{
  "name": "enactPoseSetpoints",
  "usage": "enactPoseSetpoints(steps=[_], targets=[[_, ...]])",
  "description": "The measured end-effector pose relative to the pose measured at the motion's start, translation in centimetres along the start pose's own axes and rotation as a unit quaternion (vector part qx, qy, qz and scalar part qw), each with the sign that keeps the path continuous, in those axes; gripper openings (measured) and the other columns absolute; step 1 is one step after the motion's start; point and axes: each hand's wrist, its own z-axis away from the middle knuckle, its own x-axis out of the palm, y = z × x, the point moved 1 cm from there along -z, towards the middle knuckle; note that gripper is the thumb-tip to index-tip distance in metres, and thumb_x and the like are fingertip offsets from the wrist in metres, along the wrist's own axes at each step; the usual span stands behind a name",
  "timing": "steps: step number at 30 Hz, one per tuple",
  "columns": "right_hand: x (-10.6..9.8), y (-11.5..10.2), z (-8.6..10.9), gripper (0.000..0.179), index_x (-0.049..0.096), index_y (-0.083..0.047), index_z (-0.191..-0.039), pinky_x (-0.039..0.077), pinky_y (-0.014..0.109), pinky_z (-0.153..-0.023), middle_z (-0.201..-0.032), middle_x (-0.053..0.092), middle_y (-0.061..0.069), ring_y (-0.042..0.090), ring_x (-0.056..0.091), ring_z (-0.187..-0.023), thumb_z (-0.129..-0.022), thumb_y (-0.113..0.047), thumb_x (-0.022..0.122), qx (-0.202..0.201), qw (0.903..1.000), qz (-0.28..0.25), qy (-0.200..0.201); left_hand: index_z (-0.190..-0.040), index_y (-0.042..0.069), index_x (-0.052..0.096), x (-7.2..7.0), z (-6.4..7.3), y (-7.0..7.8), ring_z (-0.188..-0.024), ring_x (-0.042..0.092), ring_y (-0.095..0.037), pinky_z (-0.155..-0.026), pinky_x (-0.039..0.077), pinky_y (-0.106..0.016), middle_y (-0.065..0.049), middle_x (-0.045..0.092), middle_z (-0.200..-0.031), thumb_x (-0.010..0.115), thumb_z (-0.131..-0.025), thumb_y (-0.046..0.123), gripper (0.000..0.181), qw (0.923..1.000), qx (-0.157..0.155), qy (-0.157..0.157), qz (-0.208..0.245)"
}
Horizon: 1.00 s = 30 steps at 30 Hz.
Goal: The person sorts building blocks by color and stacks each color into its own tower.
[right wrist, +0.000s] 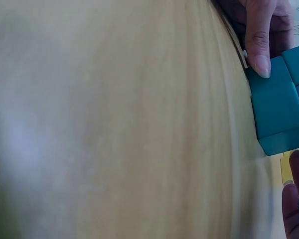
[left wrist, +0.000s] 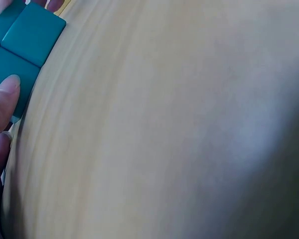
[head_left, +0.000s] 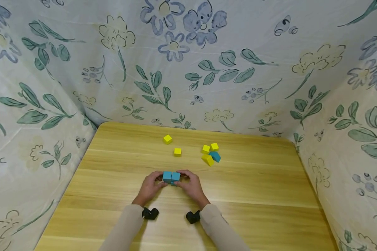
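Low over the near middle of the table, both hands hold a small cluster of blue blocks (head_left: 167, 177), two side by side on top with part of another below. My left hand (head_left: 150, 185) grips the cluster's left side, thumb in front and fingers behind. On its other side my right hand (head_left: 193, 185) grips in a similar way. In the left wrist view, a thumb (left wrist: 5, 99) presses a face of the blue blocks (left wrist: 35, 35), where thin seams show. A thumb (right wrist: 260, 55) also lies on the blue blocks (right wrist: 279, 107) in the right wrist view.
Beyond the hands on the wooden table (head_left: 254, 188) lie two separate yellow blocks, one farther back (head_left: 167, 139) and one nearer (head_left: 177, 152). To their right, several yellow blocks (head_left: 208, 159) sit close to a blue block (head_left: 215, 157). Floral cloth (head_left: 188, 90) surrounds the table's back and sides.
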Motion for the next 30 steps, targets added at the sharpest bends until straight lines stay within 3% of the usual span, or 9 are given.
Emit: enactPoseSetpoints(steps=[13, 22, 30], targets=[[0.12, -0.03, -0.44, 0.036, 0.068, -0.01, -0.115, 0.045, 0.04, -0.092, -0.116, 0.065, 0.004, 0.022, 0.056, -0.105, -0.081, -0.011, 0.079, 0.044, 0.9981, 0.029, -0.031, -0.112, 0.003, 0.067, 0.03, -0.07, -0.12, -0.087, 0.058, -0.017, -0.082, 0.049, -0.043, -0.001, 0.062, -0.093, 0.078, -0.079, 0.007, 0.036, 1.0, 0.002, 0.002, -0.002], [0.14, 0.2, -0.66, 0.034, 0.069, -0.007, -0.112, 0.046, 0.039, -0.091, -0.112, 0.067, 0.004, 0.021, 0.058, -0.105, -0.079, -0.008, 0.08, 0.022, 0.998, 0.048, -0.033, -0.111, 0.003, 0.067, 0.21, -0.19, -0.66, -0.085, 0.057, -0.015, -0.079, 0.05, -0.038, 0.001, 0.063, -0.093, 0.079, -0.078, 0.009, 0.035, 0.9992, 0.022, 0.011, -0.03], [0.16, 0.42, -0.93, 0.034, 0.068, -0.009, -0.114, 0.046, 0.039, -0.092, -0.114, 0.066, 0.003, 0.02, 0.058, -0.105, -0.081, -0.009, 0.078, 0.029, 0.998, 0.049, -0.028, -0.111, 0.002, 0.067, 0.14, -0.19, -0.6, -0.085, 0.057, -0.016, -0.079, 0.049, -0.038, 0.001, 0.063, -0.093, 0.079, -0.079, 0.011, 0.035, 0.9994, 0.021, 0.008, -0.026]])
